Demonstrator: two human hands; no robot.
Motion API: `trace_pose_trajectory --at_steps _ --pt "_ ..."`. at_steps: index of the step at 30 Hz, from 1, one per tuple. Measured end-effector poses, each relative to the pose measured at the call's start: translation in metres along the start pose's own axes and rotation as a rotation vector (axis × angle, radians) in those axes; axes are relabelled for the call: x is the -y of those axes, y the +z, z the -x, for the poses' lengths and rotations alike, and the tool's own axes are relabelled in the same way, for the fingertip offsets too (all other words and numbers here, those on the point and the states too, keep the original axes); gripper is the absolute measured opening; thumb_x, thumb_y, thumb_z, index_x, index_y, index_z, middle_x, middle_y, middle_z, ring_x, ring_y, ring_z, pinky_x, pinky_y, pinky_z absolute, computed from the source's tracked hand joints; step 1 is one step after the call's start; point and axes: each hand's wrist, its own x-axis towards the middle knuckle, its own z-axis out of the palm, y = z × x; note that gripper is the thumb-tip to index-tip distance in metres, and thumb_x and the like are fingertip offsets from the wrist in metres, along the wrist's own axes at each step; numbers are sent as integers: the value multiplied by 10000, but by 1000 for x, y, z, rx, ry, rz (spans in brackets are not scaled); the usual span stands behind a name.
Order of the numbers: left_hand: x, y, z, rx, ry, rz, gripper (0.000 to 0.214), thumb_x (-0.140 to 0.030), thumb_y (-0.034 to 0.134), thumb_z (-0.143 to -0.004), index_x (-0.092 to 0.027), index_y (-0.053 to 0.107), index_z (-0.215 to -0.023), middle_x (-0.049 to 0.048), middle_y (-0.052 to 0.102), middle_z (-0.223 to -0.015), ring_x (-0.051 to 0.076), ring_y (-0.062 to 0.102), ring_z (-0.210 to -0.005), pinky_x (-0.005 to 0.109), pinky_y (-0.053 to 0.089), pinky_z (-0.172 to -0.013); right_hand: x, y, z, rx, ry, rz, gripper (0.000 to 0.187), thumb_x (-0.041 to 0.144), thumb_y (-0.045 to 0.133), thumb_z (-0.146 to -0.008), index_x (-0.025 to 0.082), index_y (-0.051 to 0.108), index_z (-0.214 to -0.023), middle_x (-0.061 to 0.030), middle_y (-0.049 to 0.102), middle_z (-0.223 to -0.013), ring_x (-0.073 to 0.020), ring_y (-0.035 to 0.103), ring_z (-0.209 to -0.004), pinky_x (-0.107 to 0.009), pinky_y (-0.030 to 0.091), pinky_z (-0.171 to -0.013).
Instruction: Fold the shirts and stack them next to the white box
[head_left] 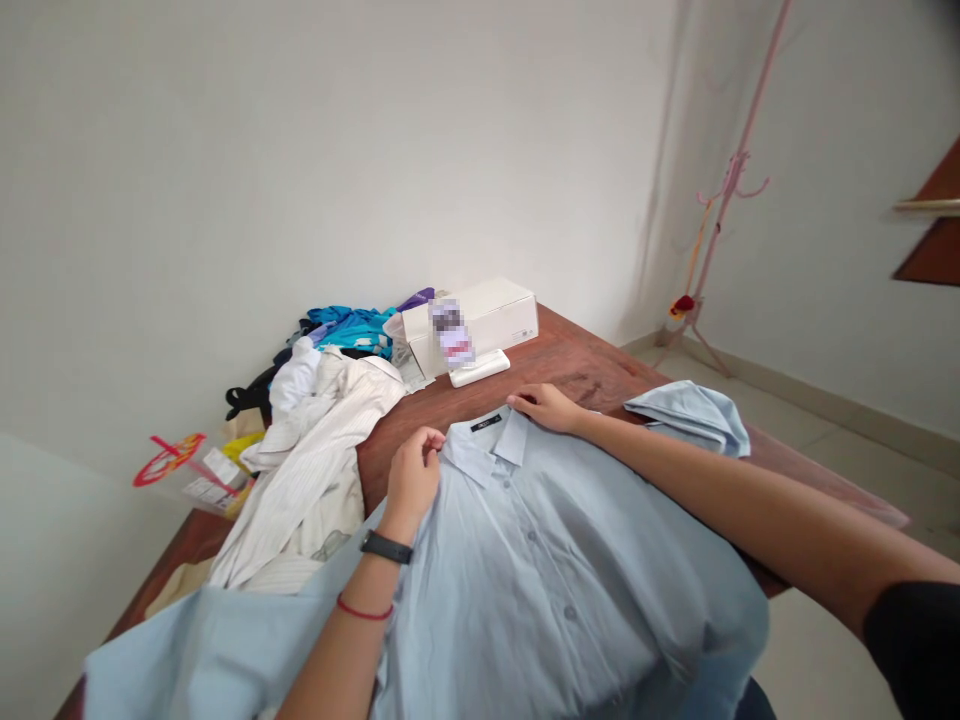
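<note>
A light blue button-up shirt (525, 560) lies front side up over the table's near part, its collar (472, 460) pointing away from me and a dark label showing inside it. My left hand (415, 478), below which sit a black wristband and a red cord, has its fingers curled at the left side of the collar, pinching the cloth there. At the collar's right side, my right hand (549, 407) grips the fabric between thumb and fingers. One sleeve spreads out to the lower left; the other sleeve (694, 415) lies bunched past my right forearm.
Behind the shirt is the brown wooden table (585, 360). White striped clothing (330, 410) and a blue garment (352, 328) are heaped at the left. A white box (487, 315) stands against the wall, a small white device (480, 368) before it. A pink coat stand (731, 180) occupies the corner.
</note>
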Motion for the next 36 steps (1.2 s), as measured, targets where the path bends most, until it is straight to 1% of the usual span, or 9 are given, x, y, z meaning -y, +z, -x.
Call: trace_pose_trajectory --at_steps 5,8,12,15,17,20,23,27,36 --pt "2 1 4 -8 51 -228 294 -16 467 -807 -205 613 -977 89 686 -1045 253 632 -1006 412 484 -930 -4 -2 0 57 12 -105 343 403 571 -911 156 759 -1055 -64 759 -933 -216 651 -804 -307 463 -738" --pt "2 -1 6 -88 63 -379 346 -12 476 -807 -215 635 -1037 94 665 -1105 292 600 -1060 469 476 -953 -7 -3 -1 99 -13 -164 340 318 617 -845 132 751 -1095 -66 746 -898 -205 639 -780 -307 477 -733" --pt "-9 -2 7 -168 244 -276 315 -51 486 -858 -224 631 -1078 77 662 -1139 264 596 -1127 450 466 -1024 -12 -3 -2 111 -33 -195 377 256 655 -777 113 744 -1114 -53 715 -838 -176 602 -723 -294 479 -703" --pt "-19 2 12 0 394 -91 269 -156 479 -945 -226 624 -1161 73 668 -1205 220 605 -1178 388 461 -1069 -16 0 -2 78 -29 -186 390 255 634 -794 110 728 -1143 -49 687 -825 -159 571 -689 -281 467 -669" --pt "-22 8 16 167 411 -48 330 -248 493 -979 -236 589 -1294 75 633 -1338 213 564 -1281 377 425 -1126 -17 2 -2 56 -44 -172 394 245 613 -811 117 708 -1171 -40 667 -820 -150 553 -671 -271 458 -648" --pt "-18 16 23 418 338 -148 603 -453 538 -975 -255 391 -1526 90 378 -1606 255 324 -1491 452 263 -1234 -17 4 0 42 -75 -100 382 207 598 -819 139 687 -1184 -25 648 -803 -146 548 -664 -262 451 -643" --pt "-13 20 25 594 244 -294 781 -627 461 -965 -258 209 -1606 95 99 -1686 289 86 -1552 549 102 -1249 -14 4 1 47 -86 -11 346 180 595 -818 157 696 -1147 -26 653 -805 -152 571 -684 -262 453 -656" --pt "-14 19 24 647 210 -347 784 -670 395 -969 -290 159 -1613 75 -16 -1686 281 3 -1553 560 59 -1241 -12 3 1 33 -68 10 306 197 614 -812 156 705 -1101 -33 662 -822 -157 587 -697 -267 469 -677" --pt "-18 14 23 639 219 -299 668 -648 476 -952 -403 321 -1554 52 27 -1689 295 37 -1550 573 76 -1230 -13 2 1 40 -30 -17 278 256 612 -844 151 718 -1078 -47 688 -822 -176 610 -723 -289 480 -700"
